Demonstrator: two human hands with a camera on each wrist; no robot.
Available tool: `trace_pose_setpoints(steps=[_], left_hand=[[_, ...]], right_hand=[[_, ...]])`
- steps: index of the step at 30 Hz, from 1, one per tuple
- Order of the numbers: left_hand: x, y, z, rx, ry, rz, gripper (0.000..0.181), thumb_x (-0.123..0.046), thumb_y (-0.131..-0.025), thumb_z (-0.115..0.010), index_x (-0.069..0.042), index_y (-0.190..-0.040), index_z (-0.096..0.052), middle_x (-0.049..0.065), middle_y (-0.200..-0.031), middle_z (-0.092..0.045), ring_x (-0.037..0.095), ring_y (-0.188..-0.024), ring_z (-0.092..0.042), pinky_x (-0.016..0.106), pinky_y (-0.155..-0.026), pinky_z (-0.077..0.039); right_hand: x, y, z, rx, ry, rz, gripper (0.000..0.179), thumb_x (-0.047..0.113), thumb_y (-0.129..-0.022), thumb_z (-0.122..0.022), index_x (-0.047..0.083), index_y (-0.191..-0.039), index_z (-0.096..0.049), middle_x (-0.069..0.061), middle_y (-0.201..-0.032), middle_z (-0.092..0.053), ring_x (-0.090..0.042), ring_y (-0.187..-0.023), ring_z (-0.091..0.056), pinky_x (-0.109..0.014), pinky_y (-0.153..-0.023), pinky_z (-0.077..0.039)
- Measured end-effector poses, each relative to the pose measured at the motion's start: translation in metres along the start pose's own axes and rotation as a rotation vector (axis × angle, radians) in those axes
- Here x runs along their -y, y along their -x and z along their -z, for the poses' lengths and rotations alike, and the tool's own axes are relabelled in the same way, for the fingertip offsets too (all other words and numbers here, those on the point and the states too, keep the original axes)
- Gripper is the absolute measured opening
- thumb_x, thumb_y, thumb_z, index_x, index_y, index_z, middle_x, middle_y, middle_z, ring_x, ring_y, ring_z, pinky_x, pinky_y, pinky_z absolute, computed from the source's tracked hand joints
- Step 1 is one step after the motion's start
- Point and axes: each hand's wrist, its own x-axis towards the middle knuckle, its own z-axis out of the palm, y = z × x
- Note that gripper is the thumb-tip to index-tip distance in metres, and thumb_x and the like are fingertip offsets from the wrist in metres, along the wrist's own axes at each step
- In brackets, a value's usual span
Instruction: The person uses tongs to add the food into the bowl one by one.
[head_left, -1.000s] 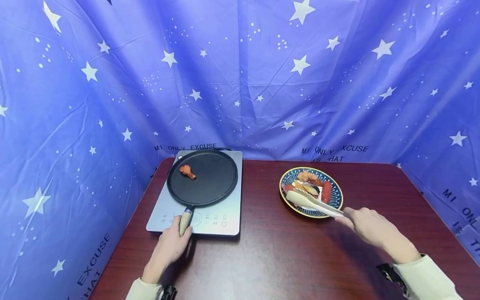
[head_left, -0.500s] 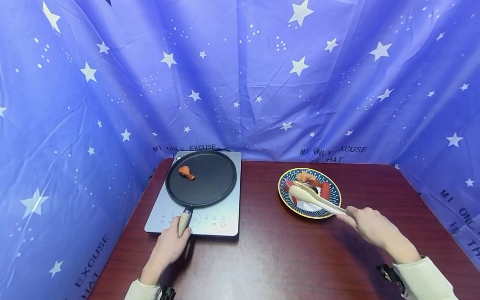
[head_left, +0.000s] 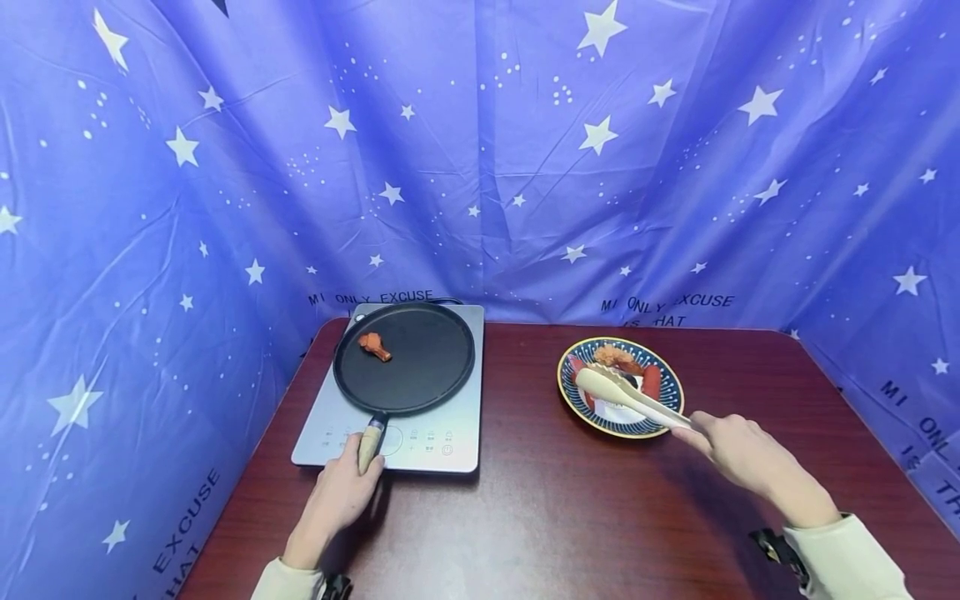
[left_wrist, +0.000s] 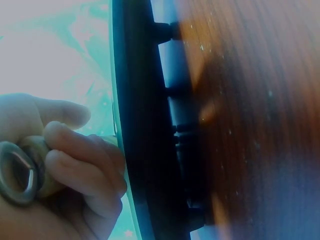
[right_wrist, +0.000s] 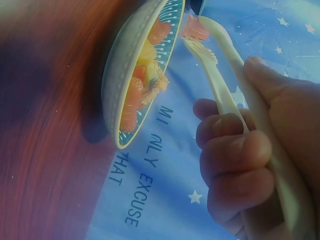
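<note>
My left hand grips the wooden handle of a flat black frying pan; in the left wrist view its fingers curl round the handle end with its metal ring. On the pan's left side lies a brown chicken drumstick. My right hand holds cream-coloured tongs over a blue patterned plate. Between the tong tips in the right wrist view is a pinkish-red piece of food, above the plate's rim. A red sausage and a breaded piece lie on the plate.
The pan sits on a silver induction cooker with touch controls along its front. Pan and plate stand apart on a dark red wooden table. Blue star-printed curtains enclose the back and sides.
The tongs have drawn closer together over the plate and shifted slightly right. More of the plate's white centre shows. My left hand, the pan and the drumstick stay in place.
</note>
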Motion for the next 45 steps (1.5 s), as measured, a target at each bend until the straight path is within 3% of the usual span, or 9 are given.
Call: trace_pose_setpoints(steps=[45], left_hand=[[-0.002, 0.0, 0.0, 0.011, -0.003, 0.016, 0.05, -0.03, -0.092, -0.054, -0.004, -0.133, -0.04, 0.007, -0.064, -0.05, 0.02, -0.053, -0.049, 0.034, -0.048, -0.038]], right_hand=[[0.002, -0.007, 0.008, -0.016, -0.016, -0.01, 0.031, 0.04, -0.096, -0.051, 0.018, -0.074, -0.048, 0.004, -0.055, -0.031, -0.015, -0.047, -0.037, -0.033, -0.045, -0.029]])
